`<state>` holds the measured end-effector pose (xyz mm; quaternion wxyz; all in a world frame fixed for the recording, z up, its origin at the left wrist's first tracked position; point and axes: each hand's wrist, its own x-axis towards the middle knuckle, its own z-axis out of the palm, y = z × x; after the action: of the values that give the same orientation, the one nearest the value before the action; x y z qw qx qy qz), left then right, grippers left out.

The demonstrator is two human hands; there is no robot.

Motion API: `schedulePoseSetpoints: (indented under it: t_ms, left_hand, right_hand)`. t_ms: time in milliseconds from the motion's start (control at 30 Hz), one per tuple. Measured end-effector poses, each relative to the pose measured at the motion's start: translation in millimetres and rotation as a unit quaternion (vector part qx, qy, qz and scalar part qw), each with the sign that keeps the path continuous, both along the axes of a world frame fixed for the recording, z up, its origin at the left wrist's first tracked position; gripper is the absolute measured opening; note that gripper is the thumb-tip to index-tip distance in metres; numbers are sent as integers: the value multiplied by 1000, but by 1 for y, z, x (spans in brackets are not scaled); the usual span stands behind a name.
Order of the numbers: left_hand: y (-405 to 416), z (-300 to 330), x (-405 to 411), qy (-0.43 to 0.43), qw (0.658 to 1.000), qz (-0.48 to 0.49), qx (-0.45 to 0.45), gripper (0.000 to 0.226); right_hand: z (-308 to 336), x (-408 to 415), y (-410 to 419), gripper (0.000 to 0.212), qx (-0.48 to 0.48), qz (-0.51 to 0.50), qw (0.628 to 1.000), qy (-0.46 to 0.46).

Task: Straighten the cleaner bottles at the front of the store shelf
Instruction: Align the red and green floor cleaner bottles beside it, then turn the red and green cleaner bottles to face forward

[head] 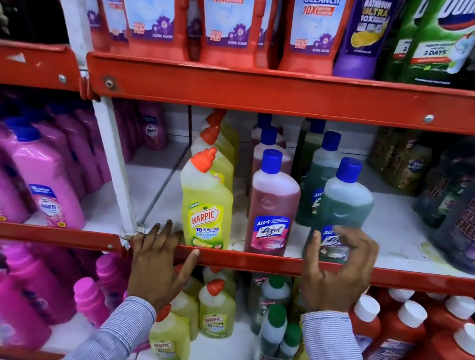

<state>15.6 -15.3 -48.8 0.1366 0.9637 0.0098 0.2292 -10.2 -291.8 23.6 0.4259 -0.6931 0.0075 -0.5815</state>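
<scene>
A: Left hand [157, 263] flat on the red shelf lip [249, 261], fingers spread, gripping nothing. Right hand [336, 273] curled round the green Lizol bottle [340, 212] at the front edge, fingertips on its label; seems to be a loose hold, though blurred

B: Risk there: likely to tip over the lip if nudged forward, or to knock the pink Lizol bottle [271, 209] just beside

A: Yellow Harpic bottle [207, 203] close left. Open shelf floor to the right, rows packed behind
</scene>
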Motion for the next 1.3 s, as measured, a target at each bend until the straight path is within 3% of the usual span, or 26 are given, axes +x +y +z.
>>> schedulePoseSetpoints:
  t_ms: [33,100,200,300,433,533,633,1133,1233,1300]
  left_hand:
    - [0,0,0,-2,1000,0,-6,70]
    - [-2,0,-1,-5,1000,-1,-20,70]
    - [1,2,-2,-12,999,-9,-35,69]
    - [2,14,-6,-14,998,-22,-58,66]
    - [12,35,2,-3,987,-33,-157,67]
    - [21,42,14,48,956,-125,-261,58]
    - [21,42,22,65,929,-174,-321,40]
    - [23,30,27,46,904,-194,-379,41]
    - [22,27,21,20,911,-185,-368,52]
    - [15,25,9,-48,916,-130,-376,65]
  right_hand:
    - [2,-3,9,11,-37,19,999,-26]
    - [3,-4,29,5,-99,91,991,-20]
    - [-1,3,60,18,-146,191,965,102]
    - [-6,14,82,37,-138,227,938,222]
    - [-8,25,91,51,-130,295,886,334]
    - [-12,33,95,57,-127,310,865,374]
    - [-14,39,98,54,-132,291,866,384]
    - [-14,33,95,57,-77,326,860,385]
    - [-25,24,81,36,-40,236,915,326]
    - [-30,15,62,23,-21,151,956,249]
